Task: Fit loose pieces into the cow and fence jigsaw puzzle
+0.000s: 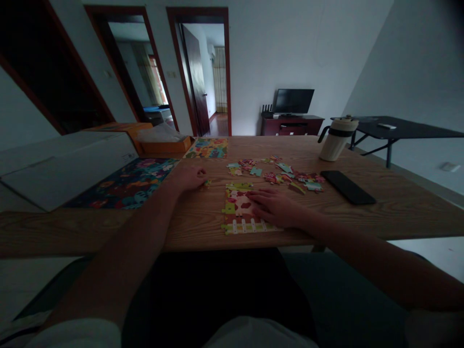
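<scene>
A partly joined jigsaw puzzle [239, 226] with a white fence, green edge and pink-and-red figure lies on the wooden table before me. My right hand [273, 207] rests flat on its right side, fingers stretched out, hiding part of the picture. Left of the puzzle, my left hand [190, 179] is low over the tabletop with its fingers curled. At its thumb side is a small green-and-yellow puzzle piece [207, 183], which seems pinched there, though the grip is dim. Loose puzzle pieces [255, 171] are scattered beyond the puzzle, with more near a red piece [271, 178].
A black phone [348, 187] and a cream jug [335, 140] with a dark handle are on the right. To the left are a dark floral puzzle sheet [126, 186], a white box [68, 166] and an orange box [163, 146]. Another colourful picture sheet [208, 147] lies behind.
</scene>
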Motion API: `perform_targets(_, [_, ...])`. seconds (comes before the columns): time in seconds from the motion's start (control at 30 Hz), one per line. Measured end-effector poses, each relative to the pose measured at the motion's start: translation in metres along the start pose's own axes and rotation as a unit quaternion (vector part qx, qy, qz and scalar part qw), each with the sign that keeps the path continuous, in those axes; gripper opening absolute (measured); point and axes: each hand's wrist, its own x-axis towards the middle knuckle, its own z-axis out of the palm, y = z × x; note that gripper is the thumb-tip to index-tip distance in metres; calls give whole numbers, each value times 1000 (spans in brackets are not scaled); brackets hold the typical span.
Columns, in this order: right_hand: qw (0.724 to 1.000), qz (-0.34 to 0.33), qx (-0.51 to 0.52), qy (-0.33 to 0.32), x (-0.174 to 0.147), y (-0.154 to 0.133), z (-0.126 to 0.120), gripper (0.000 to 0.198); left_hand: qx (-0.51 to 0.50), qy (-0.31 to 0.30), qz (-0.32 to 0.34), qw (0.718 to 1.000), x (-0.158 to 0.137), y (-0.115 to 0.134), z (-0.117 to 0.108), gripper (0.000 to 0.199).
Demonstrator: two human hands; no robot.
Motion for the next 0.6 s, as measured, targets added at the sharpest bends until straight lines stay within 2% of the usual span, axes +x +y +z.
perform_targets(0.07, [1000, -6, -7, 1, 1, -4, 2, 55, 9, 24, 74, 997, -5, 15, 3, 46])
perform_targets(0.17, [1000, -25, 8, -1, 6, -6, -1, 52, -24, -3, 179, 984, -14, 41, 7, 54])
perform_targets(0.27, [1000, -1, 25, 6, 9, 8, -16, 45, -26, -46, 216, 975, -20, 55, 9, 57])
perform_targets(0.4, [986, 153, 34, 62, 0, 68, -51, 40, -18, -66, 211, 975, -20, 53, 11, 58])
perform_targets(0.47, [958, 277, 22, 77, -15, 107, -69, 41, -18, -66, 207, 976, -18, 50, 11, 59])
perform_targets(0.5, [943, 327, 11, 62, -24, 126, -77, 41, -16, -65, 209, 976, -17, 49, 11, 59])
perform_targets(0.57, [924, 381, -7, 37, -43, 157, -90, 36, -4, -61, 217, 974, -15, 48, 9, 59])
perform_targets(0.6, [928, 371, -7, 38, -51, 168, -95, 32, 5, -60, 220, 974, -15, 47, 8, 58])
